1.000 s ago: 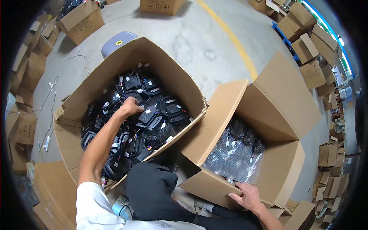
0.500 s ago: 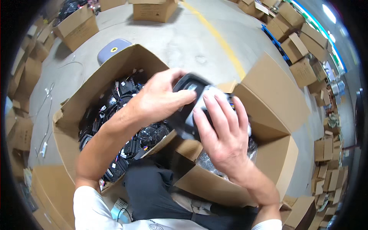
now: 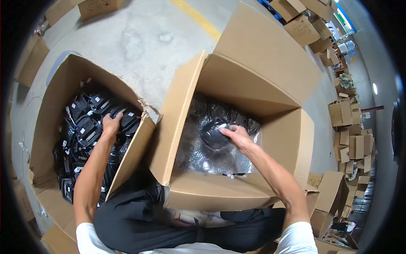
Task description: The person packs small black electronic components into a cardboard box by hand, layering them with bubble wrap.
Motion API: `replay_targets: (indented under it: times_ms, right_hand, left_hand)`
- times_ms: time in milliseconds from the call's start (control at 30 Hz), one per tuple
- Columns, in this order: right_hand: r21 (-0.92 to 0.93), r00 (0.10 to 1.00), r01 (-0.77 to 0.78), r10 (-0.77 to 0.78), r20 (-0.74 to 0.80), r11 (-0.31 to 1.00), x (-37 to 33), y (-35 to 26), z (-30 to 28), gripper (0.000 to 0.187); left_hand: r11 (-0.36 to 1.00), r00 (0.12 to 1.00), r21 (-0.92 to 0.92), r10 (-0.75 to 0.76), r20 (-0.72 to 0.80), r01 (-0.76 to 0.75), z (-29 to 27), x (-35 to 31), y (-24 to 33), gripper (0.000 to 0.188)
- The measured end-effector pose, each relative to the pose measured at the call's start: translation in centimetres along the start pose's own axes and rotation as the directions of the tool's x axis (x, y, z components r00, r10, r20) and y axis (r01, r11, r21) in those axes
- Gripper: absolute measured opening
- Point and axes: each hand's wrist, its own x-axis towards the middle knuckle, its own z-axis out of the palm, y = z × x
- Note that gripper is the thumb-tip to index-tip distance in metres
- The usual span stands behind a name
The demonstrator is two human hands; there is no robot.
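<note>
My left hand reaches down into the left carton, its thumb and fingers closed on a black plastic unit among many similar ones. Its fingertips are partly hidden. Next to them lies another black plastic unit with a small white label. In the right carton, my right hand pinches the edge of a rounded black plastic housing, slightly blurred. That housing is just over a layer of clear bubble wrap, with more wrapped dark pieces behind it.
The two open cartons stand side by side before my knees. A tall flap rises at the back of the right one. Stacked cartons line the right side. A yellow line crosses the grey floor beyond.
My hands have separated. The right has brought the black housing down into the right carton, and the left has gone into the left carton. The view has swung to the right.
</note>
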Motion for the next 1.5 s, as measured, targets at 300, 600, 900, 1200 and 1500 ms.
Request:
replay_targets:
  times_ms: [300,600,900,1200,1500]
  right_hand:
    - [-0.552,0.966,-0.046,-0.104,-0.237,0.833,9.7,8.4,8.3,0.04]
    - [-0.615,0.031,0.785,-0.988,0.15,-0.069,-17.5,-16.7,2.5,0.068]
    - [-0.541,0.844,0.41,-0.53,-0.079,0.734,-7.0,-5.3,-3.0,0.051]
    - [0.285,0.99,0.113,-0.085,-0.109,0.952,7.5,10.6,-1.7,0.046]
    - [0.087,0.986,-0.142,0.133,0.103,0.986,4.7,10.1,-2.0,0.054]
  left_hand:
    - [0.861,0.853,-0.204,0.376,-0.362,-0.466,-9.5,-14.4,17.9,0.035]
    - [0.745,0.733,-0.141,0.666,0.136,-0.651,3.2,-27.1,28.6,0.034]
    - [0.86,0.667,-0.199,0.493,0.559,-0.469,4.8,-27.4,26.9,0.047]
    - [0.846,0.786,-0.296,0.526,0.325,-0.444,1.5,-24.1,26.7,0.044]
    - [0.742,0.802,-0.442,0.592,0.08,-0.503,-4.6,-19.6,26.4,0.043]
